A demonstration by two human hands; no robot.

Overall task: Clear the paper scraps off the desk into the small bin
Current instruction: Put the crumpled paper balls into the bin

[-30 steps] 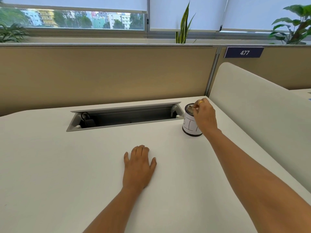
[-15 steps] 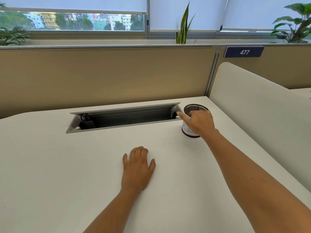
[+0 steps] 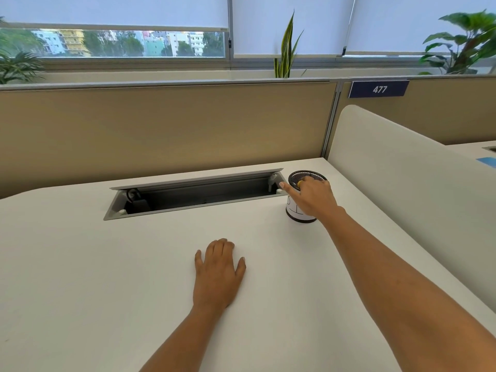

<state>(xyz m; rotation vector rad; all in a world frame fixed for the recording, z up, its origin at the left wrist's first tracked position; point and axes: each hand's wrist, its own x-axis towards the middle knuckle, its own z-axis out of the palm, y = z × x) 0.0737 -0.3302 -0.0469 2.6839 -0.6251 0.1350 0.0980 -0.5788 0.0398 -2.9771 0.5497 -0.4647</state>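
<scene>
Small bin (image 3: 296,214): round black mesh cup with a white paper wrap. It stands upright at the far right corner of the desk (image 3: 107,277).

- Edges: the white side screen (image 3: 402,183) rises just right of the bin. The tan back partition (image 3: 161,130) stands behind the bin, with a strip of desk between. The right end of the open cable trough (image 3: 198,194) lies just left of the bin, its flap (image 3: 196,178) raised along the far side.
- Open room: bare desktop runs from the bin toward the viewer and leftward.
- Right hand (image 3: 312,196): lies across the bin's near side and rim, back of hand up. Its thumb (image 3: 287,187) sticks out straight to the left, and a ring (image 3: 300,183) shows at the rim. The other fingertips are hidden, so I cannot tell whether it grips the bin.
- Left hand (image 3: 217,272): lies palm down on the desk, well nearer than the bin and to its left. Its fingers are together and relaxed, holding nothing.
- Change: a second ago the right hand was pinched above the bin's mouth. Now it sits lower, against the bin's side. The left hand has stayed put.
- Around: a dark plug (image 3: 137,201) sits at the trough's far-left end. A blue "477" plate (image 3: 379,89) hangs up and right of the bin. A spiky plant (image 3: 287,49) stands on the sill behind the bin, and a leafy plant (image 3: 464,41) farther right.
</scene>
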